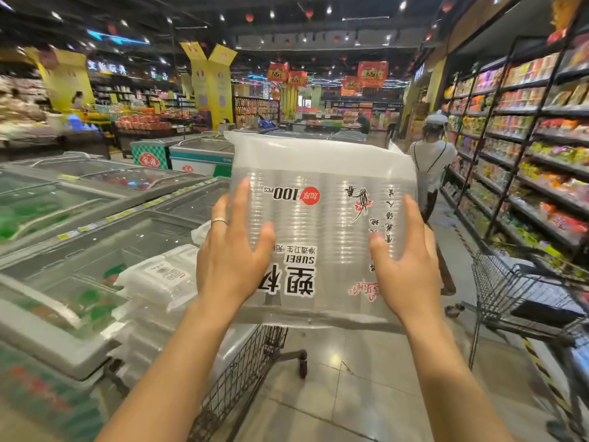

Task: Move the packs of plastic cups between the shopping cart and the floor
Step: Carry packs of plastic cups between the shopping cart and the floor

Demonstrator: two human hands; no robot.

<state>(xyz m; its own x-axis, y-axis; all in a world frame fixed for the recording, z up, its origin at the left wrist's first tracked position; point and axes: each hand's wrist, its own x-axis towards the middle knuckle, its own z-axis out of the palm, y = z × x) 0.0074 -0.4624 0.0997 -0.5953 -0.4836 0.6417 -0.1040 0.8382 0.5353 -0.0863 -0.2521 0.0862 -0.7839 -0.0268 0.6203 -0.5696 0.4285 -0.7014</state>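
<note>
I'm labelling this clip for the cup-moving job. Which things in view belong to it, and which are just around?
Job: held cup pack, left hand, right hand, stacked packs, shopping cart.
Around: freezers, shelves, second cart, shopper.

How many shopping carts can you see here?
2. One shopping cart stands just below the held pack of cups, loaded with more packs. A second cart stands at the right by the shelves. Others may be hidden further down the aisle.

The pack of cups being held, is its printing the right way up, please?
No, the pack of cups between both hands shows its "100 PCS" label upside down.
</note>
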